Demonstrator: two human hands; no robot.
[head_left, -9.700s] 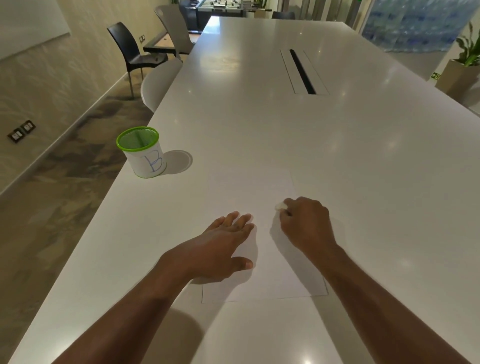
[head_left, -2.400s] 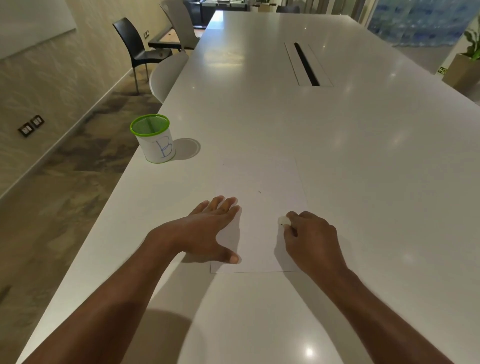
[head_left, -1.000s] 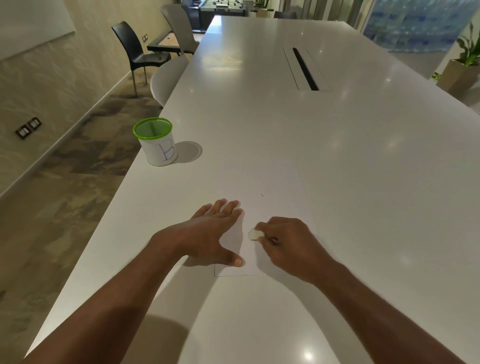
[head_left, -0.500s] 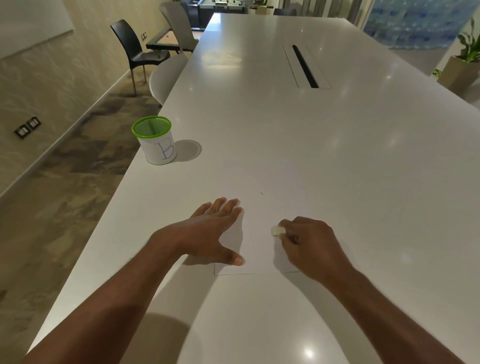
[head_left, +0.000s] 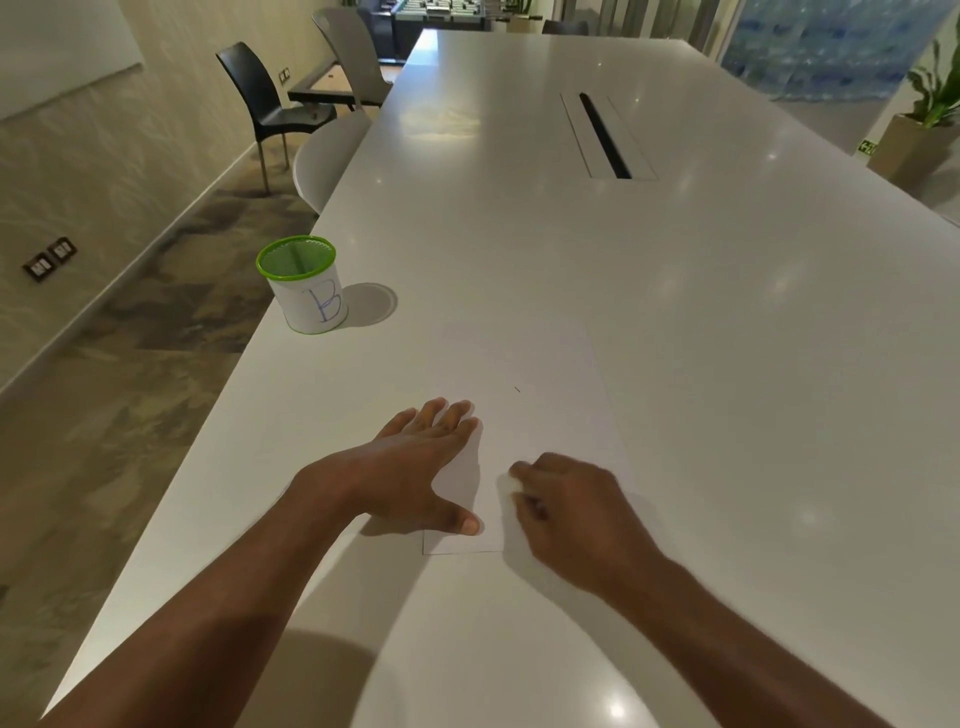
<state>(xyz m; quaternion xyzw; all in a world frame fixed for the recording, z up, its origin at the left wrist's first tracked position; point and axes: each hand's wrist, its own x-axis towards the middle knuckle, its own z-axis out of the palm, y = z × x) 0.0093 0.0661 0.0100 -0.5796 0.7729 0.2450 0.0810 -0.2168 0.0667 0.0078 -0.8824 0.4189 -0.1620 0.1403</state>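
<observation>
Warm, rather dim indoor light came from overhead, and small lamp glints dotted the glossy table (head_left: 727, 322). Soft shadows lay beside the cup (head_left: 307, 293) and under both forearms. The right hand (head_left: 571, 512) was motion-blurred. Wide-angle distortion bent the frame's edges.

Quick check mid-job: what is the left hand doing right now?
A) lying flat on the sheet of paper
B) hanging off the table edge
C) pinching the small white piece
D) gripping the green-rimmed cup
A: the left hand lies flat, fingers straight, on the sheet of paper, while the right hand pinches the small white piece and the green-rimmed cup stands apart.
</observation>
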